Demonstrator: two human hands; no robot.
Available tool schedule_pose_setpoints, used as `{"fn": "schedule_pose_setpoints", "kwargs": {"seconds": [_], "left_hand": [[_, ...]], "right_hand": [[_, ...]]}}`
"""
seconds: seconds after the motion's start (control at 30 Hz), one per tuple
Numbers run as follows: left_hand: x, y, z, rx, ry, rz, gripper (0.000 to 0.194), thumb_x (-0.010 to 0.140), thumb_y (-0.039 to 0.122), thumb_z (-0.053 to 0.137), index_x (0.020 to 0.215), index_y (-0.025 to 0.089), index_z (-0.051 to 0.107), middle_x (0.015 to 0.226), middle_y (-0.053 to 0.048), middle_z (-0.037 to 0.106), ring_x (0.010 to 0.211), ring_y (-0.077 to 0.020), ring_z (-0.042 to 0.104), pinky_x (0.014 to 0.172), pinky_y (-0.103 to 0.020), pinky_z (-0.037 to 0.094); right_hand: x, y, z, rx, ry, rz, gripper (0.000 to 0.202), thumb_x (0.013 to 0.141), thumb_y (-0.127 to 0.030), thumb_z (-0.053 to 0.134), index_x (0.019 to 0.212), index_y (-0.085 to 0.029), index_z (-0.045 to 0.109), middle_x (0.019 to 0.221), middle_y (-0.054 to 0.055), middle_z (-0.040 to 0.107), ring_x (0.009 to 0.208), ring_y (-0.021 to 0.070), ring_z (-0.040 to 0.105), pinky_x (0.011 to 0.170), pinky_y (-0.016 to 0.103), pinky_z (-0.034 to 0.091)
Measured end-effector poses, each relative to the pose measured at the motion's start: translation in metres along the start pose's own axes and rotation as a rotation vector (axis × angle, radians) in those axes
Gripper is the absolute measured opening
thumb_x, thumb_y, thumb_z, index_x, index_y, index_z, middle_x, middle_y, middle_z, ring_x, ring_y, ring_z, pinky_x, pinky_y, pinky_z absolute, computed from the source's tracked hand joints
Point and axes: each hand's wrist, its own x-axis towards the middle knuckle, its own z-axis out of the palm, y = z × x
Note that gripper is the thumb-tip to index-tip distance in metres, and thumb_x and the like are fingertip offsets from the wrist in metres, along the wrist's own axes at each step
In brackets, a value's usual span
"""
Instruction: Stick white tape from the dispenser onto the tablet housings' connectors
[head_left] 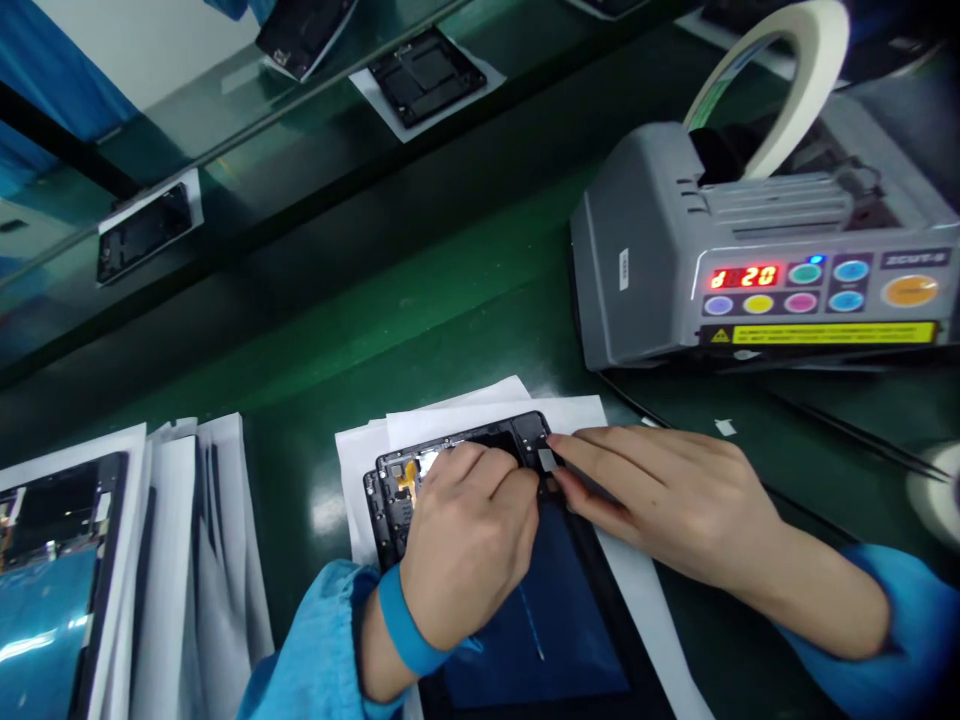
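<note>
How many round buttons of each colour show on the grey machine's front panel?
Tape dispenser, round buttons:
Green: 1
Blue: 2
Purple: 1
Yellow: 1
Pink: 1
Orange: 1
Total: 7

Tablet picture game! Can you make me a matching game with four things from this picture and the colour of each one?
Things:
1. wristband on the left hand
2. tape roll on the dispenser machine
3. digits on the display
4. workbench mat

Colours:
A. green
B. red
C. blue
D. cream white

Pairs: 1-C, 2-D, 3-B, 4-A
</note>
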Motion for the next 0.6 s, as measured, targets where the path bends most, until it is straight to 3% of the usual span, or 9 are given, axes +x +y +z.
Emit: {"fn": "schedule_pose_setpoints", "kwargs": {"seconds": [0.37,0.6], "left_hand": [[0.0001,0.0000,0.0002,0.003,-0.005,-0.004,0.018,0.094,0.013,0.048,0.086,0.015,0.064,0.081,-0.005,0.062,0.079,-0.0198,0.053,0.073,-0.036,0.049],[-0.0011,0.0002,0.0013,0.012,-0.001,-0.002,0.017,0.094,0.012,0.049,0.085,0.015,0.064,0.081,-0.005,0.062,0.080,-0.0203,0.053,0.074,-0.037,0.049]], "right_hand": [[-0.0010,-0.0015,0.0001,0.053,-0.014,-0.004,0.012,0.086,-0.014,0.063,0.098,-0.015,0.063,0.086,0.003,0.071,0.074,0.0154,0.067,0.064,0.029,0.052],[0.0026,-0.0028,-0.0026,0.036,-0.061,0.003,0.008,0.089,-0.015,0.059,0.094,-0.015,0.066,0.084,0.003,0.069,0.070,0.0140,0.063,0.063,0.029,0.048]]}}
